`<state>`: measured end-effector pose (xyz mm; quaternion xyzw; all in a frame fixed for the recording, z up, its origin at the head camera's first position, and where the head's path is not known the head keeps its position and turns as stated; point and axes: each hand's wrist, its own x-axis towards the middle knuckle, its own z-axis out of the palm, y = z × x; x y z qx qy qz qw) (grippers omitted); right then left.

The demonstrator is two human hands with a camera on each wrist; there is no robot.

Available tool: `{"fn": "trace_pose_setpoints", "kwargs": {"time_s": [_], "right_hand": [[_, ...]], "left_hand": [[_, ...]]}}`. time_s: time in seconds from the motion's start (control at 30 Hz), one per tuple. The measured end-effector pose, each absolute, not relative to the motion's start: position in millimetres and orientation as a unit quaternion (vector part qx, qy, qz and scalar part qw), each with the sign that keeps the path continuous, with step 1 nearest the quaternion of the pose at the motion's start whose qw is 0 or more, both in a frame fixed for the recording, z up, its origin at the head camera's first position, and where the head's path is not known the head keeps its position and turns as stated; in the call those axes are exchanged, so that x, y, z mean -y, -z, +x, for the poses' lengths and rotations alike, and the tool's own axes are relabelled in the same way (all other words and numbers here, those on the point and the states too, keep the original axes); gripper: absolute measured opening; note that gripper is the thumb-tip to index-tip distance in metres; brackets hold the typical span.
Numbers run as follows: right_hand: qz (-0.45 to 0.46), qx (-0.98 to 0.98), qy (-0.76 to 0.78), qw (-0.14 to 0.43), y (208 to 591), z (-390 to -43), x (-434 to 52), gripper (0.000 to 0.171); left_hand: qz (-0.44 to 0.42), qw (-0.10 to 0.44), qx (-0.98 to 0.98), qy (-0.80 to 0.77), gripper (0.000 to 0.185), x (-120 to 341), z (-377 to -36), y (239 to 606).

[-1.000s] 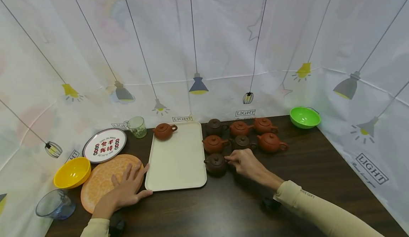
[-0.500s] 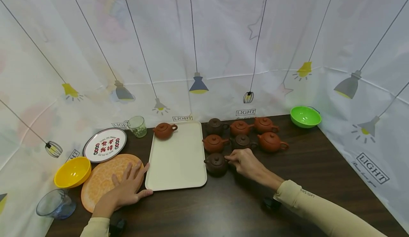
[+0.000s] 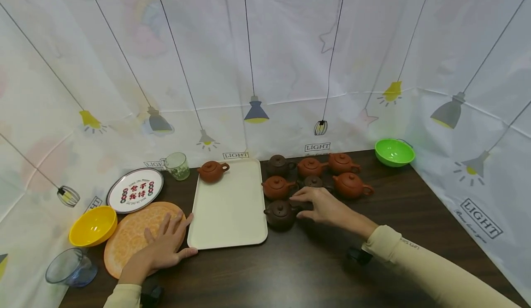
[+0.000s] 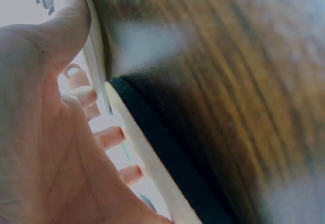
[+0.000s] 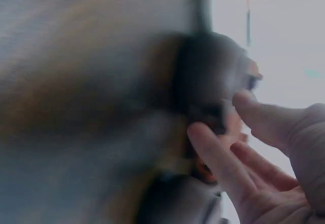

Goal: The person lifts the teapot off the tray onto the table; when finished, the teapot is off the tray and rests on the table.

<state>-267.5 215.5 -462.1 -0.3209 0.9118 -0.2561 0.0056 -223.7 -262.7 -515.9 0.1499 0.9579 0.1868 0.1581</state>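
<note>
My right hand (image 3: 327,209) is beside the nearest dark brown teapot (image 3: 280,216), at its handle. Thumb and forefinger stand apart there; in the right wrist view the teapot (image 5: 210,74) is blurred, and contact cannot be made out. My left hand (image 3: 159,248) lies with spread fingers on an orange round board (image 3: 134,227), its fingertips and thumb at the left edge of a cream tray (image 3: 232,216). One reddish teapot (image 3: 211,172) sits at the tray's far left corner. Just behind the dark teapot is another reddish teapot (image 3: 277,188).
More teapots, reddish (image 3: 348,186) and dark (image 3: 278,165), stand close together right of the tray. A green bowl (image 3: 394,153) is at the far right. Leftward are a white plate (image 3: 137,190), a yellow bowl (image 3: 93,227), a blue glass (image 3: 71,269) and a green glass mug (image 3: 177,166).
My right thumb and forefinger have parted from their pinch at the dark teapot's handle, and the hand has shifted slightly right. The teapot and my left hand stay in place.
</note>
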Motion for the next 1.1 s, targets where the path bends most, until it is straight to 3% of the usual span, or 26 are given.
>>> {"fn": "trace_pose_setpoints", "kwargs": {"time_s": [0.1,0.4,0.57,0.83,1.1], "right_hand": [[-0.307,-0.908,0.284,0.02,444.2,-273.8,-215.0,0.049],[-0.323,-0.886,0.333,-0.018,410.8,-301.7,-182.3,0.05],[-0.317,-0.882,0.347,0.011,404.5,-322.8,-148.6,0.051],[-0.28,-0.869,0.396,0.095,412.4,-355.9,-79.5,0.054],[-0.265,-0.892,0.358,0.076,434.1,-397.0,-33.9,0.05]], "left_hand": [[0.149,0.157,-0.959,-0.18,0.102,265.1,-225.1,516.9],[0.151,0.153,-0.961,-0.173,0.102,266.5,-228.6,515.0],[0.151,0.15,-0.962,-0.173,0.101,263.9,-227.4,513.0],[0.144,0.163,-0.959,-0.18,0.102,263.7,-220.2,518.3],[0.145,0.154,-0.96,-0.181,0.1,262.8,-223.8,516.5]]}}
